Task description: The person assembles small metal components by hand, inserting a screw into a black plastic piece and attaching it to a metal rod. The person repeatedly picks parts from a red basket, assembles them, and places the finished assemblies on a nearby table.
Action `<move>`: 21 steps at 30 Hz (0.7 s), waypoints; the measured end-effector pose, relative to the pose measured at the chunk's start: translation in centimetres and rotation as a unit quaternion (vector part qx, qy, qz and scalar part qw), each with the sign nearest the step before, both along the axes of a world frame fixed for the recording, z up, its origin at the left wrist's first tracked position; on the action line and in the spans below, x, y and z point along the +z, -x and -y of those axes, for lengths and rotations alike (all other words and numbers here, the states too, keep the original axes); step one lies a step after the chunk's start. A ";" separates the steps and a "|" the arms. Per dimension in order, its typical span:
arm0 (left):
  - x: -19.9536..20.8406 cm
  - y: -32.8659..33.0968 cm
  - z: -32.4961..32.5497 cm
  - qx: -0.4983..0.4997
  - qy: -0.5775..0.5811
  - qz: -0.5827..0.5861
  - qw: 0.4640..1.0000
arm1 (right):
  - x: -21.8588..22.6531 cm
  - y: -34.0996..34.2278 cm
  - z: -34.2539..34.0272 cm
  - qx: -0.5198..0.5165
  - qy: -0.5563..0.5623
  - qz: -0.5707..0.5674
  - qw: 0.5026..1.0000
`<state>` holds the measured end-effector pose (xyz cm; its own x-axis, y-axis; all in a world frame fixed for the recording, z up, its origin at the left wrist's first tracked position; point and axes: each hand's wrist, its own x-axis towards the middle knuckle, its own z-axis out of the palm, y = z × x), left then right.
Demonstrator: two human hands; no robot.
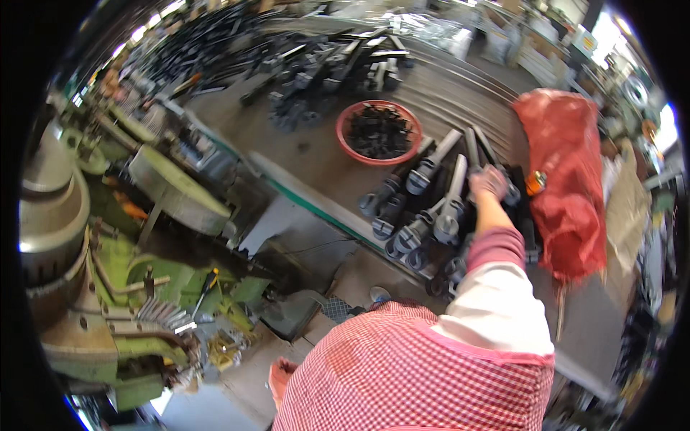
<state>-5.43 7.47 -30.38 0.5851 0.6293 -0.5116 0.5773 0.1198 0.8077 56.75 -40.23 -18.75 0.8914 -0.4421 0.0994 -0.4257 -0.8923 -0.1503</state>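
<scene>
My right hand [489, 184] is stretched out over the table, in among a group of dark metal parts [449, 221]. Each part has a flat pale bar at one end and a thick rounded head at the other. The fingers rest at or just over the bars of the far right ones; blur hides whether they grip. A maroon cuff and a white sleeve cover that arm. At the left edge of my red checked apron is an orange-pink patch [279, 382], perhaps part of my left arm; no left fingers can be made out.
A red round basin [340, 133] of small black pieces stands on the table [302, 154] beyond the parts. A red sack [564, 179] lies to the right, with a small orange object [535, 182] beside it. More dark parts [309, 79] are heaped farther back. Green machinery [180, 194] with a screwdriver [207, 289] is at left.
</scene>
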 end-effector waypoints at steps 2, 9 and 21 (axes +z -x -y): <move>1.2 -3.6 1.0 0.097 0.103 0.116 0.983 | -1.6 -0.3 4.2 -0.033 -0.111 -0.092 0.989; 7.3 -19.5 2.3 0.115 0.370 0.118 0.914 | -11.5 -4.7 7.4 0.015 -0.196 -0.074 0.978; 13.2 -47.4 8.0 -0.069 0.360 0.293 0.883 | 0.1 9.9 -15.5 0.284 -0.702 -0.280 0.590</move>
<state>41.97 -0.48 -17.18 0.9278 0.1676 -0.3334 0.1337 0.6849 0.7162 46.80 -24.70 -18.61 0.6552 0.6474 -0.3894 -0.4507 -0.0787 -0.8892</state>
